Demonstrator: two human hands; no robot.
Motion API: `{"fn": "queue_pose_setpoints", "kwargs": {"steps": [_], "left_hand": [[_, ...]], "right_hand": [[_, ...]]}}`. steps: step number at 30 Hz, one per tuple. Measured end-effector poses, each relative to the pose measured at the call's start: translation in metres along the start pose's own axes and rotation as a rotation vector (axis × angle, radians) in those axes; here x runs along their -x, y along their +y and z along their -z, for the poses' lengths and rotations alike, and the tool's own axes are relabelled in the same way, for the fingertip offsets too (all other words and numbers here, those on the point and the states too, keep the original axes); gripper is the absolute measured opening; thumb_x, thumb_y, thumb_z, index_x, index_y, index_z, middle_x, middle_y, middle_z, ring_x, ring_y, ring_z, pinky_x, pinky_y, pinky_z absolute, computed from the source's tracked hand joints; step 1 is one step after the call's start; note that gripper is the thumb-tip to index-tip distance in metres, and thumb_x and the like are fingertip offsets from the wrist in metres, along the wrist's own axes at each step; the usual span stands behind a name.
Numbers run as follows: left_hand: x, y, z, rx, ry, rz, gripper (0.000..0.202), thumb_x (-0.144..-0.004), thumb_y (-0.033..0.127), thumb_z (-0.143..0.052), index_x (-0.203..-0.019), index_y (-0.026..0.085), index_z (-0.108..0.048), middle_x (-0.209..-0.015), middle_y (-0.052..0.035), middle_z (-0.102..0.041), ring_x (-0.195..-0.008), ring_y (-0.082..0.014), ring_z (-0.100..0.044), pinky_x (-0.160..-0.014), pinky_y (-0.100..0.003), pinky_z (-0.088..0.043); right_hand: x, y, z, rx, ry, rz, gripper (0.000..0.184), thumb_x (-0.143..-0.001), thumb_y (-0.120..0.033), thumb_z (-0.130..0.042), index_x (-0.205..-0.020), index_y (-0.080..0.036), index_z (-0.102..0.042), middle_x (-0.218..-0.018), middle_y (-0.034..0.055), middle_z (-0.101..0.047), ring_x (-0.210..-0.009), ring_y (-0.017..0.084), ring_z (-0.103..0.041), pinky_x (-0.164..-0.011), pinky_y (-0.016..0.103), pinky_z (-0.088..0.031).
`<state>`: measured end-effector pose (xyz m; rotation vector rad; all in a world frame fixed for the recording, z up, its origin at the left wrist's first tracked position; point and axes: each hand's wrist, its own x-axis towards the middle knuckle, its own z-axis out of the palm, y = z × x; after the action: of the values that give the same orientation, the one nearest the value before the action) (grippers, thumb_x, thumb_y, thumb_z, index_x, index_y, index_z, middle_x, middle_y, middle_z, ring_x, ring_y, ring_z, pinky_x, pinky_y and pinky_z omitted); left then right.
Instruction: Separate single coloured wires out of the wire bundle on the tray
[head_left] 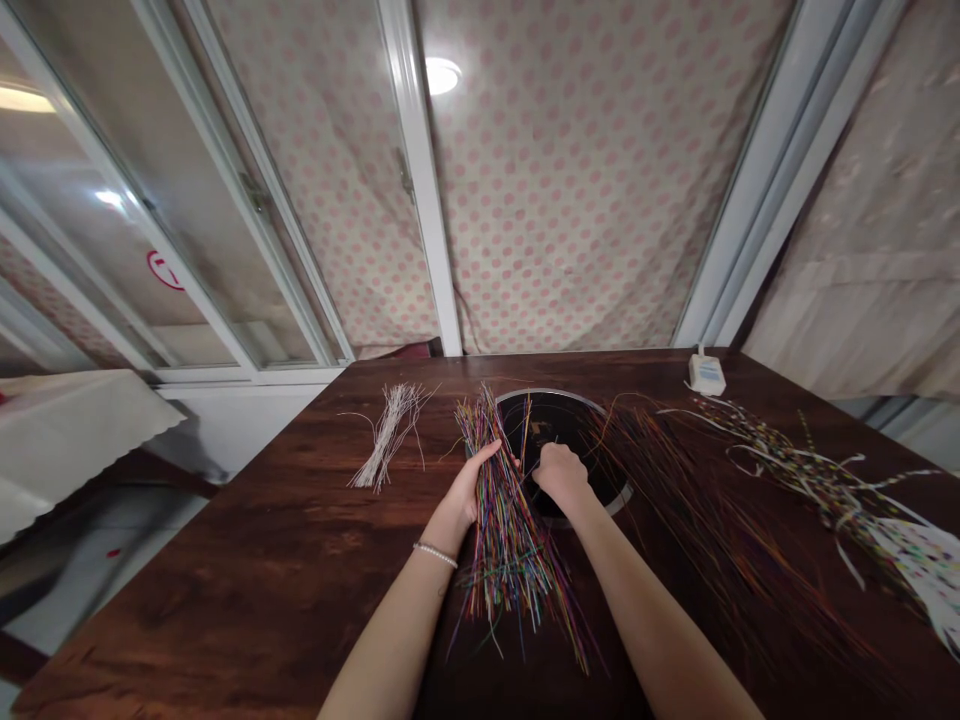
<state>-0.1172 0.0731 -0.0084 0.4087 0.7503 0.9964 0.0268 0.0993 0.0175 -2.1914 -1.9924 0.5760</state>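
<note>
- One wire bundle: left hand grips it.
- Right hand, 2 o'clock of it: fingers curled, contents unclear.
- Apparent step: sorting the bundle; next move needs steady left hold.

My left forearm angled forward and right; my left hand was curled in a grip, thumb extended forward. My right forearm angled forward and left; my right hand was fisted, knuckles up, fingertips hidden.
</note>
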Motion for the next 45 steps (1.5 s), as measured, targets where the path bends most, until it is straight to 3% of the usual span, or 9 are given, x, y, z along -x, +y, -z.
{"fn": "queue_pose_setpoints", "kwargs": {"steps": [14,20,23,27,31,37,45], "left_hand": [[-0.001,0.001,0.002,0.032,-0.015,0.020,0.033,-0.073,0.039,-0.060,-0.081,0.007,-0.062,-0.070,-0.0112,-0.069,-0.058,-0.0199,-0.065,-0.060,-0.031,-0.053],[0.000,0.001,0.003,0.041,-0.017,0.009,0.031,-0.073,0.038,-0.061,-0.080,0.008,-0.061,-0.071,-0.0112,-0.069,-0.059,-0.0204,-0.065,-0.061,-0.032,-0.054],[0.000,0.001,0.003,0.050,-0.033,0.005,0.031,-0.074,0.038,-0.060,-0.081,0.008,-0.062,-0.070,-0.0105,-0.069,-0.059,-0.0195,-0.065,-0.062,-0.031,-0.054],[0.001,0.000,0.002,0.028,-0.035,-0.009,0.031,-0.075,0.037,-0.059,-0.083,0.007,-0.062,-0.069,-0.0106,-0.069,-0.057,-0.0190,-0.065,-0.061,-0.031,-0.054],[0.002,-0.001,-0.001,-0.018,-0.003,-0.047,0.030,-0.075,0.034,-0.061,-0.088,0.008,-0.062,-0.070,-0.0102,-0.069,-0.053,-0.0175,-0.064,-0.058,-0.029,-0.053],[0.004,-0.002,-0.002,-0.085,0.032,-0.155,0.030,-0.068,0.025,-0.069,-0.091,0.008,-0.063,-0.073,-0.0101,-0.069,-0.057,-0.0174,-0.064,-0.061,-0.028,-0.053],[0.001,-0.005,-0.004,-0.103,0.091,-0.208,0.032,-0.063,0.017,-0.072,-0.092,0.008,-0.062,-0.070,-0.0094,-0.069,-0.059,-0.0198,-0.065,-0.065,-0.033,-0.054]], "right_hand": [[0.008,-0.006,0.000,-0.001,0.036,0.005,0.028,-0.068,-0.016,-0.061,-0.095,-0.011,-0.064,-0.101,0.0182,-0.062,-0.095,0.027,-0.060,-0.076,0.033,-0.046],[-0.008,-0.013,0.002,-0.070,0.021,-0.082,0.032,-0.062,-0.013,-0.065,-0.093,-0.008,-0.065,-0.099,0.0211,-0.063,-0.095,0.030,-0.060,-0.075,0.035,-0.047],[-0.014,-0.012,0.001,-0.153,0.019,-0.106,0.038,-0.056,-0.021,-0.070,-0.091,-0.007,-0.065,-0.095,0.0211,-0.064,-0.091,0.031,-0.061,-0.071,0.035,-0.048],[-0.018,-0.008,0.002,-0.352,-0.027,-0.010,0.027,-0.060,-0.034,-0.065,-0.073,-0.011,-0.065,-0.066,0.0101,-0.065,-0.064,0.020,-0.064,-0.056,0.026,-0.047],[-0.019,-0.011,0.006,-0.590,-0.090,0.152,0.019,-0.073,-0.025,-0.048,-0.063,-0.014,-0.059,-0.052,0.0020,-0.059,-0.046,0.008,-0.055,-0.046,0.016,-0.042],[-0.017,-0.020,0.006,-0.753,-0.139,0.281,0.017,-0.068,-0.020,-0.049,-0.054,-0.013,-0.056,-0.047,0.0007,-0.055,-0.044,0.007,-0.051,-0.046,0.016,-0.040],[-0.009,-0.024,-0.002,-0.784,0.038,0.315,0.015,-0.066,-0.027,-0.054,-0.064,-0.015,-0.064,-0.060,0.0011,-0.062,-0.068,0.016,-0.059,-0.062,0.022,-0.042]]}}
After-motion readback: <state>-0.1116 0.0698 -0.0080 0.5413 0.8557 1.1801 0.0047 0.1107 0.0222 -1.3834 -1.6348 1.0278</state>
